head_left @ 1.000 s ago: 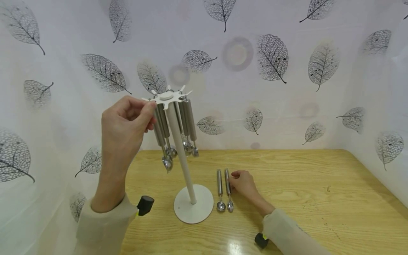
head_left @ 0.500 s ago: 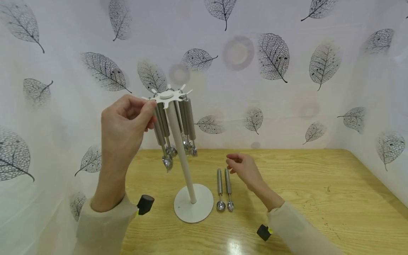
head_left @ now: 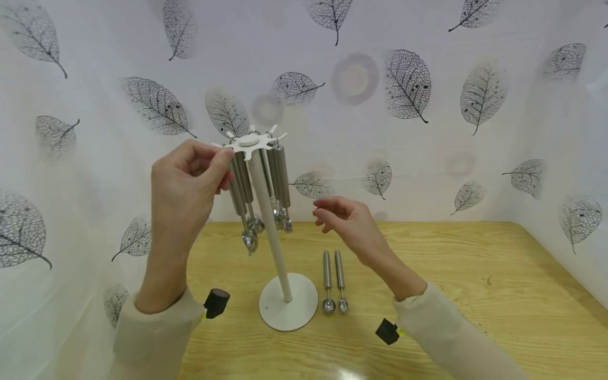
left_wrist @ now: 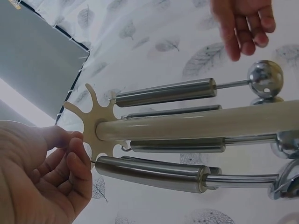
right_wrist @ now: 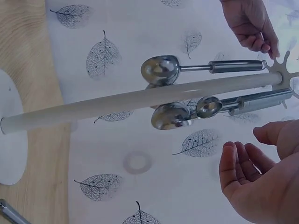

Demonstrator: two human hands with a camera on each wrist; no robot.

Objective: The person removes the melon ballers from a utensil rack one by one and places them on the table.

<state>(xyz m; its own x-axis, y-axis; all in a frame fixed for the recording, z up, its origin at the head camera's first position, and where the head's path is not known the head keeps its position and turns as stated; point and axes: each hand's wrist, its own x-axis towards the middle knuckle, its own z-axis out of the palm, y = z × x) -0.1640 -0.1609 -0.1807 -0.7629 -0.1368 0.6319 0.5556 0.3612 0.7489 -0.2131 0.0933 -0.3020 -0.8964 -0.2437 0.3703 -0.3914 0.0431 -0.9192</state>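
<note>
A white utensil stand (head_left: 267, 211) rises from a round base, with several steel scoops (head_left: 282, 177) hanging by their handles from its hooked top. My left hand (head_left: 187, 179) pinches an arm of that top plate (left_wrist: 96, 114) between thumb and fingers. In the left wrist view, a scoop handle (left_wrist: 152, 173) hangs right beside those fingertips. My right hand (head_left: 349, 227) is raised to the right of the hanging scoops, fingers loosely bent around nothing. On the table below it lie two more steel scoops, one with a round bowl (head_left: 329, 305) and one with a narrower bowl (head_left: 343, 305).
The stand's round white base (head_left: 277, 311) rests on a wood-grain table (head_left: 465, 295), left of the two lying scoops. A white curtain (head_left: 427, 158) printed with leaves closes off the back and sides.
My right hand has left the side of the narrow scoop and moved up and left toward the hanging scoops, with nothing in it. The left hand keeps its pinch on the stand.
</note>
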